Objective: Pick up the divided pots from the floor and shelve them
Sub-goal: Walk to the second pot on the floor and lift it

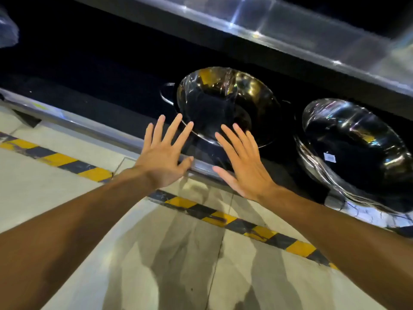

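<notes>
A shiny steel pot (225, 101) in clear plastic wrap sits upside down on the low dark shelf, a loop handle showing on its left side. My left hand (164, 157) hovers flat with fingers spread over the shelf's front edge, just left of the pot. My right hand (243, 166) is spread the same way in front of the pot's near rim. Neither hand holds anything. A second stack of wrapped steel pots (357, 153) with a small white label lies on the shelf to the right.
The shelf's metal front rail (89, 128) runs diagonally across the view, with a steel upper shelf edge (290, 32) above. Yellow-and-black hazard tape (223, 218) crosses the pale floor (156, 265) below my arms. The shelf left of the pot is dark.
</notes>
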